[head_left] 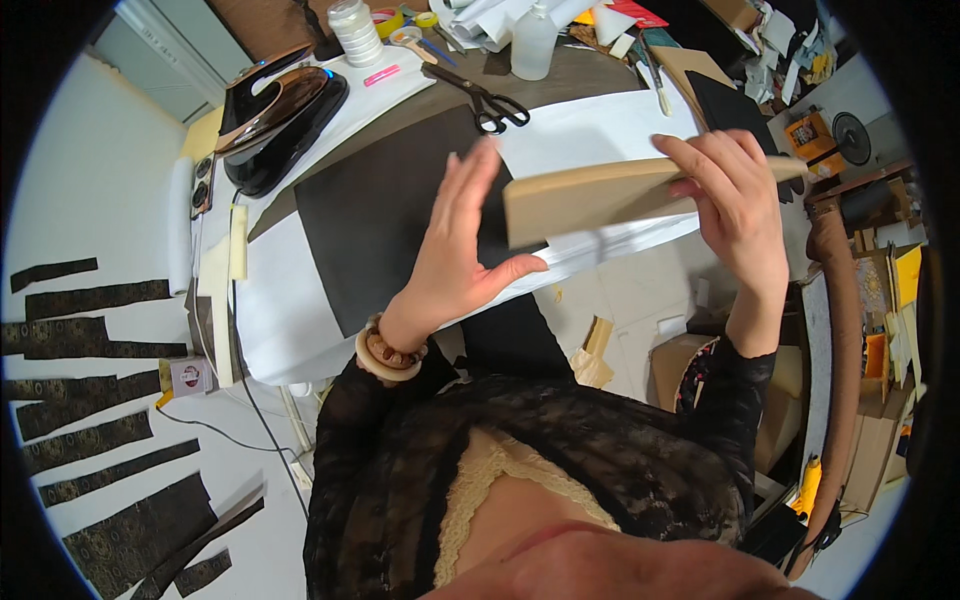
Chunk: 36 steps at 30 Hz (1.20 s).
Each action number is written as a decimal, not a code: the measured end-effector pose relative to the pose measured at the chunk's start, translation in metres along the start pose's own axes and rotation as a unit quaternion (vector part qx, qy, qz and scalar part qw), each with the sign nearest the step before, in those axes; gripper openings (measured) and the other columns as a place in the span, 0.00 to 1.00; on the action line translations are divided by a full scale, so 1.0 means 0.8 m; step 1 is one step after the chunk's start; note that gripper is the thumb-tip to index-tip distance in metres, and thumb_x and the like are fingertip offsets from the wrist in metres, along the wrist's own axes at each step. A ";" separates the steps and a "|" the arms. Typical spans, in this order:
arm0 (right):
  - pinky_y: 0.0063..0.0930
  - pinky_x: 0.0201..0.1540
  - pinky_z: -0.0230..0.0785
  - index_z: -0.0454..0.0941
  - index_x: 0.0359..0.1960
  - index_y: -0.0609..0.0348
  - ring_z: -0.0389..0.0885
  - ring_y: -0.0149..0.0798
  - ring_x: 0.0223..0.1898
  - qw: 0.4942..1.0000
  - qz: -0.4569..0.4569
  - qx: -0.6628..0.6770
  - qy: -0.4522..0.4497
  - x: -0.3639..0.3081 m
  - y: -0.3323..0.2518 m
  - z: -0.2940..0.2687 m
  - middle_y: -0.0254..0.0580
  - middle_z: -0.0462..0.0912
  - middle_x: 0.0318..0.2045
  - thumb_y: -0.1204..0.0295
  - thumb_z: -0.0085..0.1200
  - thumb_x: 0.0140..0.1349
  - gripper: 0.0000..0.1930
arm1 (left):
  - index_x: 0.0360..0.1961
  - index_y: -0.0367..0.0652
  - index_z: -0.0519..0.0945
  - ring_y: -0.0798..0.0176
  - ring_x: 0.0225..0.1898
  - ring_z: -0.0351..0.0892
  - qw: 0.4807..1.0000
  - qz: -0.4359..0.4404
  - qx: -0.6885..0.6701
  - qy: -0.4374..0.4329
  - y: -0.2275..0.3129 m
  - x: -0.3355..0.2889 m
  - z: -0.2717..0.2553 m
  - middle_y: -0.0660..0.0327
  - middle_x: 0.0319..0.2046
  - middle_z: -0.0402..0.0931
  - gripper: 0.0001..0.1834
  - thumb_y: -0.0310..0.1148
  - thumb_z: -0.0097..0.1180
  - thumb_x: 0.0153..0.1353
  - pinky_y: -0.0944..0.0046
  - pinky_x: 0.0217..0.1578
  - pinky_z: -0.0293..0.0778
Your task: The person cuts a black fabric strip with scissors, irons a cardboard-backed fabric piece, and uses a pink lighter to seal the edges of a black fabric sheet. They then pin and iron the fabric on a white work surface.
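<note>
My right hand [738, 205] grips a flat tan board [590, 208] near its right end, with the fingers over its upper edge. The board is tilted on its side above the worktable. My left hand [455, 240] is open beside the board's left end, thumb and fingers apart, with nothing in it. Bracelets circle the left wrist. Under and behind the left hand lies a dark sheet [365, 215] on white paper [585, 128]. Black-handled scissors [488, 103] rest at the dark sheet's far edge.
An iron [285, 125] on its base stands at the far left. A translucent bottle [532, 45], a white jar [355, 32] and a brush [658, 85] lie farther back. Dark patterned strips [95, 300] hang at the left. A brown roll [835, 330] stands at the right.
</note>
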State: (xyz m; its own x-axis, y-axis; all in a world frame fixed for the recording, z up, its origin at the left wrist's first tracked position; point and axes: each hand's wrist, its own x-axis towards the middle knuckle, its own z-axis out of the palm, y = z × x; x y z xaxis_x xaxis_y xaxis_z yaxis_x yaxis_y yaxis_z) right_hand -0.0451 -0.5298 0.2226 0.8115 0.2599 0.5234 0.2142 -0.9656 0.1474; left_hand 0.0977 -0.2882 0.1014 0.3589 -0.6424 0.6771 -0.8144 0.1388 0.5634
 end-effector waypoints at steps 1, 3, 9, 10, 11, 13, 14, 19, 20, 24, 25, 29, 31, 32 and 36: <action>0.33 0.44 0.66 0.79 0.47 0.57 0.77 0.38 0.38 0.999 -0.024 0.034 -0.006 0.019 -0.008 -0.007 0.38 0.78 0.32 0.79 0.60 0.52 0.18 | 0.62 0.36 0.65 0.41 0.61 0.68 1.000 -0.007 0.018 -0.002 -0.004 -0.011 0.000 0.44 0.60 0.69 0.39 0.41 0.69 0.54 0.47 0.61 0.63; 0.33 0.45 0.66 0.79 0.48 0.57 0.77 0.39 0.40 0.996 -0.050 0.072 0.028 0.044 -0.024 0.003 0.38 0.79 0.35 0.77 0.61 0.53 0.18 | 0.52 0.36 0.72 0.54 0.44 0.76 0.989 -0.103 -0.082 0.071 0.007 -0.043 -0.003 0.52 0.44 0.77 0.25 0.39 0.65 0.59 0.58 0.46 0.70; 0.40 0.55 0.67 0.70 0.60 0.58 0.75 0.52 0.53 0.956 0.157 0.132 0.209 0.040 0.002 0.119 0.51 0.75 0.54 0.60 0.64 0.57 0.30 | 0.45 0.37 0.77 0.71 0.36 0.78 0.809 -0.369 -0.319 0.327 -0.019 -0.107 -0.066 0.61 0.37 0.80 0.16 0.40 0.50 0.70 0.71 0.34 0.74; 0.41 0.56 0.67 0.68 0.62 0.60 0.75 0.49 0.55 0.935 0.260 0.187 0.154 0.007 -0.009 0.159 0.55 0.73 0.56 0.57 0.61 0.61 0.31 | 0.46 0.36 0.77 0.69 0.37 0.79 0.784 -0.405 -0.342 0.324 -0.031 -0.119 -0.088 0.59 0.38 0.80 0.18 0.42 0.50 0.71 0.69 0.36 0.75; 0.36 0.56 0.67 0.68 0.62 0.59 0.75 0.41 0.54 0.876 0.336 0.339 0.068 -0.021 -0.018 0.207 0.50 0.75 0.56 0.56 0.58 0.64 0.30 | 0.48 0.35 0.76 0.67 0.39 0.80 0.754 -0.439 -0.364 0.325 -0.040 -0.130 -0.111 0.58 0.40 0.81 0.20 0.44 0.49 0.71 0.68 0.37 0.77; 0.24 0.49 0.69 0.70 0.62 0.56 0.76 0.25 0.44 0.648 0.424 0.632 -0.019 -0.016 -0.076 0.221 0.36 0.81 0.44 0.59 0.54 0.68 0.24 | 0.51 0.32 0.74 0.61 0.43 0.82 0.746 -0.445 -0.387 0.308 -0.065 -0.156 -0.142 0.54 0.44 0.80 0.23 0.45 0.48 0.70 0.65 0.41 0.79; 0.21 0.44 0.70 0.71 0.60 0.59 0.77 0.23 0.38 0.594 0.442 0.671 -0.025 -0.018 -0.096 0.237 0.35 0.83 0.39 0.66 0.54 0.68 0.21 | 0.51 0.33 0.73 0.63 0.43 0.81 0.739 -0.483 -0.359 0.304 -0.070 -0.158 -0.151 0.54 0.45 0.79 0.21 0.43 0.49 0.71 0.67 0.40 0.78; 0.17 0.38 0.69 0.72 0.55 0.66 0.77 0.21 0.33 0.530 0.480 0.698 0.046 0.000 -0.131 0.298 0.33 0.83 0.32 0.74 0.55 0.66 0.17 | 0.51 0.34 0.73 0.66 0.43 0.78 0.756 -0.507 -0.204 0.359 -0.120 -0.188 -0.162 0.55 0.44 0.80 0.18 0.39 0.49 0.70 0.69 0.42 0.75; 0.17 0.38 0.69 0.73 0.54 0.66 0.77 0.21 0.33 0.525 0.488 0.695 0.050 0.001 -0.131 0.308 0.33 0.83 0.32 0.74 0.54 0.66 0.16 | 0.51 0.34 0.73 0.67 0.43 0.78 0.762 -0.489 -0.214 0.368 -0.121 -0.188 -0.162 0.56 0.44 0.80 0.17 0.37 0.49 0.70 0.70 0.43 0.74; 0.17 0.41 0.69 0.80 0.48 0.66 0.77 0.22 0.35 0.602 0.501 0.619 0.046 -0.005 -0.114 0.338 0.32 0.83 0.34 0.72 0.56 0.66 0.13 | 0.53 0.32 0.75 0.68 0.44 0.78 0.782 -0.476 -0.182 0.358 -0.145 -0.185 -0.153 0.57 0.45 0.80 0.17 0.32 0.53 0.68 0.71 0.44 0.73; 0.17 0.41 0.69 0.80 0.47 0.66 0.77 0.22 0.35 0.619 0.506 0.599 0.042 -0.008 -0.110 0.346 0.32 0.83 0.33 0.73 0.57 0.65 0.12 | 0.53 0.31 0.76 0.68 0.44 0.78 0.781 -0.483 -0.163 0.361 -0.147 -0.178 -0.150 0.57 0.44 0.81 0.17 0.31 0.54 0.67 0.71 0.44 0.73; 0.18 0.33 0.67 0.84 0.42 0.66 0.74 0.23 0.29 0.717 0.468 0.513 0.062 -0.014 -0.095 0.362 0.33 0.81 0.29 0.72 0.61 0.61 0.11 | 0.51 0.31 0.79 0.70 0.40 0.79 0.787 -0.493 -0.102 0.357 -0.165 -0.171 -0.145 0.58 0.40 0.83 0.17 0.30 0.58 0.64 0.73 0.43 0.72; 0.18 0.29 0.66 0.84 0.39 0.66 0.74 0.24 0.26 0.754 0.441 0.481 0.072 -0.017 -0.091 0.365 0.34 0.80 0.27 0.72 0.62 0.59 0.10 | 0.49 0.31 0.81 0.70 0.37 0.79 0.792 -0.493 -0.057 0.355 -0.170 -0.175 -0.139 0.58 0.37 0.83 0.16 0.30 0.60 0.63 0.73 0.41 0.72; 0.18 0.29 0.66 0.85 0.38 0.66 0.73 0.24 0.26 0.761 0.438 0.474 0.069 -0.017 -0.089 0.364 0.35 0.79 0.27 0.73 0.63 0.59 0.09 | 0.48 0.32 0.81 0.71 0.36 0.79 0.795 -0.492 -0.035 0.354 -0.174 -0.175 -0.136 0.59 0.35 0.84 0.15 0.30 0.61 0.62 0.73 0.40 0.72; 0.18 0.28 0.65 0.85 0.38 0.67 0.73 0.25 0.25 0.776 0.438 0.451 0.055 -0.012 -0.086 0.362 0.35 0.79 0.28 0.74 0.63 0.58 0.09 | 0.48 0.32 0.82 0.72 0.34 0.77 0.798 -0.498 0.020 0.339 -0.181 -0.183 -0.127 0.60 0.35 0.83 0.16 0.31 0.62 0.61 0.73 0.38 0.71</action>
State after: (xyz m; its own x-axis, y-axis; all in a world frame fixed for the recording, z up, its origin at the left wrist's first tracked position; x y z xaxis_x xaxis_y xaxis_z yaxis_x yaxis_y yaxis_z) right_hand 0.0900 -0.4684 -0.0354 0.8190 -0.5489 0.1671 -0.0598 -0.3714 -0.9266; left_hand 0.2096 -0.1378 -0.0309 0.9902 0.1391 0.0104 0.0205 -0.2191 0.9755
